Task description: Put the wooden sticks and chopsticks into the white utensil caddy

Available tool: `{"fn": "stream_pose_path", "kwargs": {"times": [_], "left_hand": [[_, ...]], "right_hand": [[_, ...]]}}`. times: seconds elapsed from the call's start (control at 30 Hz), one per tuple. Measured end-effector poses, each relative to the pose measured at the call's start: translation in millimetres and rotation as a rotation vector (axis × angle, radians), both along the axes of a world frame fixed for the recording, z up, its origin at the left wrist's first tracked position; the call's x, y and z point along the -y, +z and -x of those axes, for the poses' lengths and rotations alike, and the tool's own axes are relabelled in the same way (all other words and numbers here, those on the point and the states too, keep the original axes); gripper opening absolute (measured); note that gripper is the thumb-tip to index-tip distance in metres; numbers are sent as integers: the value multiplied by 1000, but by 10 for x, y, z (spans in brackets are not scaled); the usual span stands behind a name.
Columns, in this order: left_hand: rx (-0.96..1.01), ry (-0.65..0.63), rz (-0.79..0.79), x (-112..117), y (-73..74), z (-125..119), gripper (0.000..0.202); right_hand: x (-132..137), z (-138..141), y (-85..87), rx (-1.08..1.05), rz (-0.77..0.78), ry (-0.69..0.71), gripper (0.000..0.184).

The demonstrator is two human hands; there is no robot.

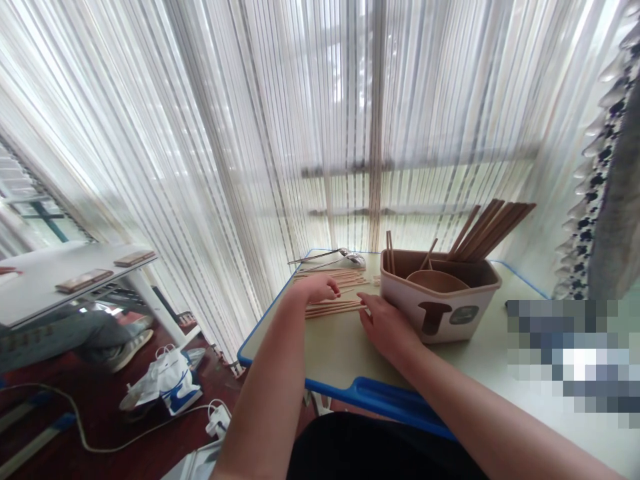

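Left hand (pixel 321 288) half-curled over tabletop (pixel 325 357); whether anything is gripped cannot be told. Right hand (pixel 390 327) loosely bent, fingertips held at right ends of near sticks (pixel 335 309); grip cannot be judged. Far sticks (pixel 347 274) laid behind left hand, metal spoons (pixel 354 259) beyond. Beside right hand, bin (pixel 450 328) filled with bowl (pixel 437 281) and leaning sticks (pixel 495 230).

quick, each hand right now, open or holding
Left hand: loosely curled, hold cannot be told.
Right hand: at the ends of some chopsticks, grip cannot be told.
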State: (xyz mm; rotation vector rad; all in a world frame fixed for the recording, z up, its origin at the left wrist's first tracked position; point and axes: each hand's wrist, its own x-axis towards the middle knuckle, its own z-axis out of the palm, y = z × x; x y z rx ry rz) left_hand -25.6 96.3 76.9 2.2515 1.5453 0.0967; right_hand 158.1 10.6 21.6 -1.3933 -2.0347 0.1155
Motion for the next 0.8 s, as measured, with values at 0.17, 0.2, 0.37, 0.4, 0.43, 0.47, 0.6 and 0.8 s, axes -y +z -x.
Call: {"fn": "stream_pose_path", "kwargs": {"times": [0.17,0.2,0.37,0.4,0.43,0.47,0.6,0.8], "left_hand": [[121,-153,101,100,98,24,24],[136,-180,118,111,111,33,25],[189,-174,273,145,153,83,32],[224,-141,318,136,147,98,34],[279,-91,348,117,132,117,38],[357,-23,353,84,108,140,42],[714,377,191,-162,-58,270,48],[988,762,-89,-484,-249,399,41]], "right_hand": [[29,43,18,220,-11,-36,41],[40,47,35,266,-8,-43,39],[123,38,173,472,-13,-67,25],[146,32,202,510,-33,-81,24],[170,24,229,543,-55,-104,24],[193,14,252,567,-76,-128,24],[274,-47,328,590,-129,-202,23],[426,-271,625,564,-143,-284,25]]}}
